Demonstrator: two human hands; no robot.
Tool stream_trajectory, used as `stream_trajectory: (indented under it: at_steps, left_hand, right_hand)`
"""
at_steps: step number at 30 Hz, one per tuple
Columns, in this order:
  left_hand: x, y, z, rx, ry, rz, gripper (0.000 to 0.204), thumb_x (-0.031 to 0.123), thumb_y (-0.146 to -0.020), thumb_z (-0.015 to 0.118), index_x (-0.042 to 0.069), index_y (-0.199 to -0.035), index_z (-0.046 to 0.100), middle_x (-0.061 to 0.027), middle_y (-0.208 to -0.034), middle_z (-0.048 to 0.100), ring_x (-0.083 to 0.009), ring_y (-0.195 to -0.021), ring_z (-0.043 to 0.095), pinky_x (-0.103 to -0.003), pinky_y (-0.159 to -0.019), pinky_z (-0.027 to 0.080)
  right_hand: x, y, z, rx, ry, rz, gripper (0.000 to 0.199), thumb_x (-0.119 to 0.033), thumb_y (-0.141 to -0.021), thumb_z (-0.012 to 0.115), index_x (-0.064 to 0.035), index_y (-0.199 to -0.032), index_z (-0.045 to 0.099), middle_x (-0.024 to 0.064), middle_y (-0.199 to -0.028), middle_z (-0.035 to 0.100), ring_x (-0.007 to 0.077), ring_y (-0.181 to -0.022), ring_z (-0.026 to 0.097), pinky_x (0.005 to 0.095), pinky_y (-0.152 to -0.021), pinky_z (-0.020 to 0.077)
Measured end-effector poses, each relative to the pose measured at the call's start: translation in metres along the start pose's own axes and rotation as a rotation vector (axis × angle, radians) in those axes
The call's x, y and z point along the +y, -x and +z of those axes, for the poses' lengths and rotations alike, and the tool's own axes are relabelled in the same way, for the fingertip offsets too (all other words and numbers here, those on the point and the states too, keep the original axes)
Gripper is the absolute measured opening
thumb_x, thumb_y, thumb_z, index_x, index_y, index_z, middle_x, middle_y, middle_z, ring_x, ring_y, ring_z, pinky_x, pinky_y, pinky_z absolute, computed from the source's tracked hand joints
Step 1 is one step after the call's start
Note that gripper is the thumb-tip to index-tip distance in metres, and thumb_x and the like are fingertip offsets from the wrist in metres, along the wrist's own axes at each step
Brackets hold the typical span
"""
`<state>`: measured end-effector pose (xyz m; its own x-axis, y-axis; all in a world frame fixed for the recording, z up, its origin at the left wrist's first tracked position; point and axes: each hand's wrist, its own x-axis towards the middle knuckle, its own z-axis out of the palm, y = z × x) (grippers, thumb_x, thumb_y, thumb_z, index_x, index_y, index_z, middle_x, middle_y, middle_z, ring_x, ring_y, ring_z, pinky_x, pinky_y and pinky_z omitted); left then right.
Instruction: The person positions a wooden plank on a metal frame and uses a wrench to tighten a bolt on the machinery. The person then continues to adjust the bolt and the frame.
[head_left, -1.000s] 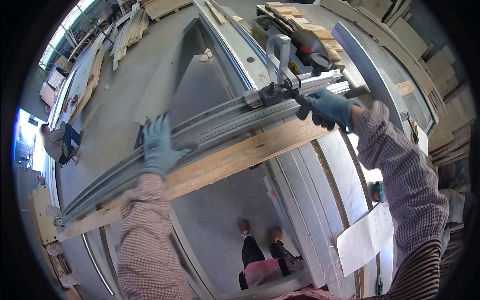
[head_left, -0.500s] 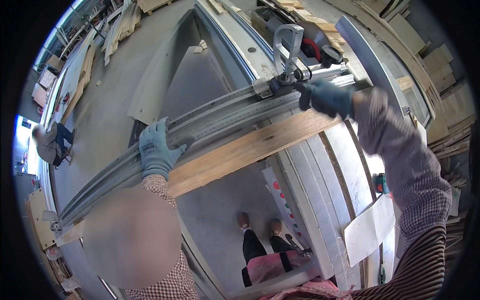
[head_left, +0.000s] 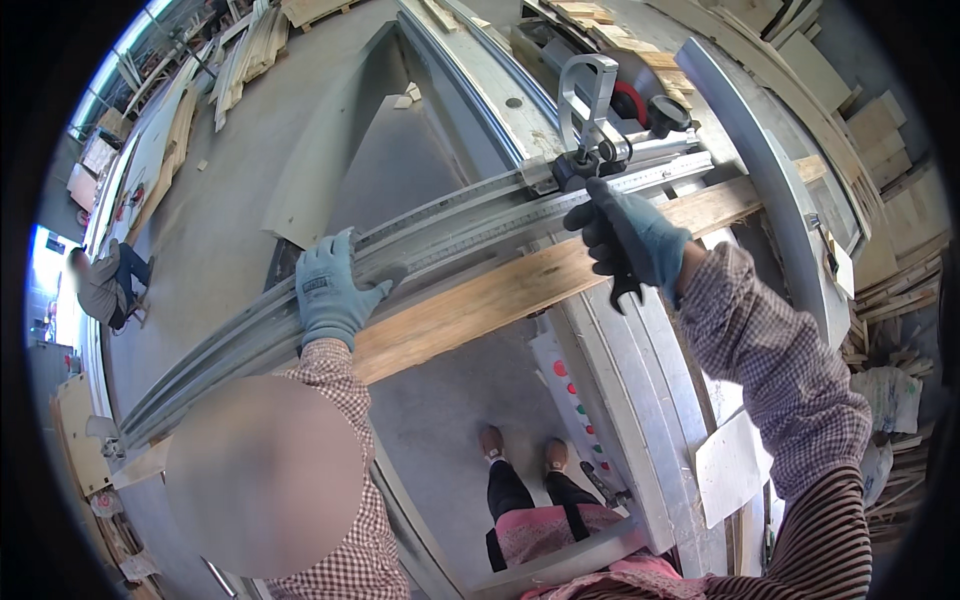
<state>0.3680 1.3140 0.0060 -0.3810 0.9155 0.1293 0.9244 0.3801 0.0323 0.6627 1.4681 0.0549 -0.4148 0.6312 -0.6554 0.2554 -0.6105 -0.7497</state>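
Observation:
My left hand (head_left: pixel 333 290), in a blue-grey work glove, lies over a long metal fence rail (head_left: pixel 440 250), fingers stretched across it and thumb apart. My right hand (head_left: pixel 632 238), in the same kind of glove, is closed around a dark open-ended wrench (head_left: pixel 627 290), whose forked end points down below the fist. This hand is over the right part of a long wooden board (head_left: pixel 480 305) that lies along the near side of the rail. Just beyond it, a metal clamp with a grey loop handle (head_left: pixel 588 100) stands at the rail. Fingers hide most of the wrench.
A slotted metal machine table (head_left: pixel 655 370) lies below the board, with a paper sheet (head_left: pixel 730 470) on it. A grey metal beam (head_left: pixel 755 160) rises at right. Coloured buttons line a panel (head_left: pixel 575 400). A seated person (head_left: pixel 110 275) is far left; timber (head_left: pixel 245 65) lies behind.
My right hand has moved left and slightly nearer me, away from the clamp, and the wrench's forked end now shows. My left hand stays at the rail; the view has shifted a little.

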Motion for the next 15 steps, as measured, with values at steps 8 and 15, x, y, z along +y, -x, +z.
stream_trajectory:
  at_steps: [8, 15]
  left_hand:
    - [0.005, -0.003, 0.005, 0.025, -0.011, 0.029, 0.076, 0.037, -0.06, 0.081, 0.009, -0.123, 0.047, -0.008, -0.111, 0.053, -0.0248, -0.107, 0.048, -0.038, -0.097, 0.036]
    - [0.011, -0.005, 0.005, -0.012, -0.024, 0.006, 0.077, 0.036, -0.06, 0.081, 0.01, -0.123, 0.047, -0.0085, -0.111, 0.053, -0.0246, -0.107, 0.048, -0.037, -0.097, 0.036]
  right_hand:
    - [0.009, 0.021, 0.02, 0.017, -0.248, -0.03, 0.051, -0.049, -0.095, 0.041, -0.0008, -0.102, 0.056, -0.0028, -0.059, 0.041, 0.0094, -0.046, 0.038, 0.0257, -0.045, 0.0372]
    - [-0.012, 0.013, -0.036, 0.102, 0.338, -0.076, 0.046, -0.041, -0.097, 0.036, -0.0028, -0.105, 0.06, 0.0014, -0.049, 0.043, 0.0111, -0.035, 0.041, 0.0254, -0.03, 0.0339]
